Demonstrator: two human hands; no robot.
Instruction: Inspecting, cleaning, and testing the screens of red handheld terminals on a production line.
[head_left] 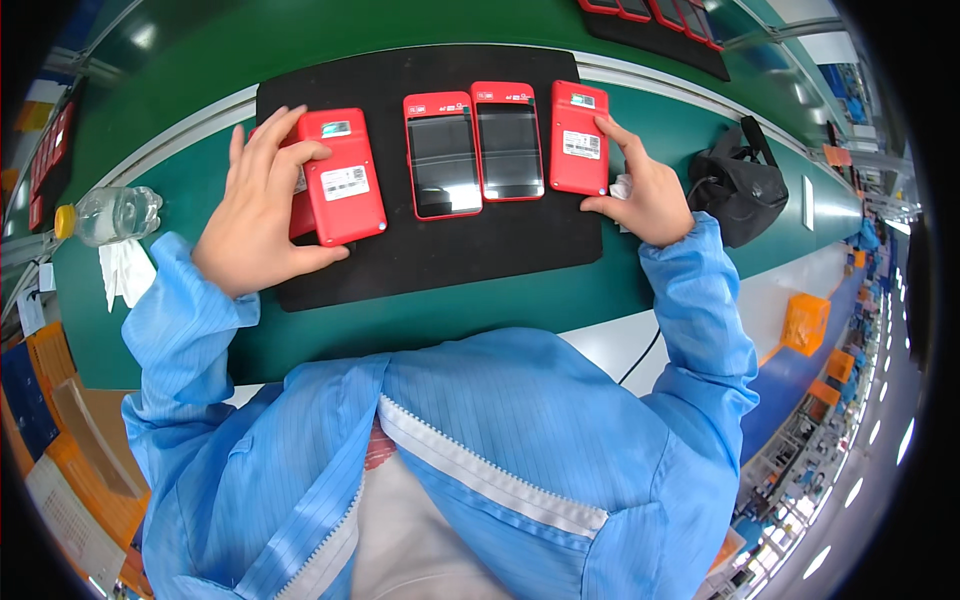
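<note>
The left red device [345, 190] is lying back-up at the left of the black mat [440, 260], overlapping a second red device [303, 215] that is mostly hiding under the left hand [255, 215]. That hand is spanning wide, its fingers curling onto the near device and its thumb pressing the lower edge; it seems to be gripping. At the row's other end, the right hand [650, 195] is holding its fingers half bent, touching the edge and lower corner of the right red device [577, 140] (whether it is lifting, I cannot tell). Between them, two screen-up devices [443, 160] are sitting side by side. The step in hand is apparently positioning the outer units; the next move is probably calling for an even edge grip. Beyond, the green table [560, 300] is carrying a bottle [115, 215] and black pouch [738, 190].
</note>
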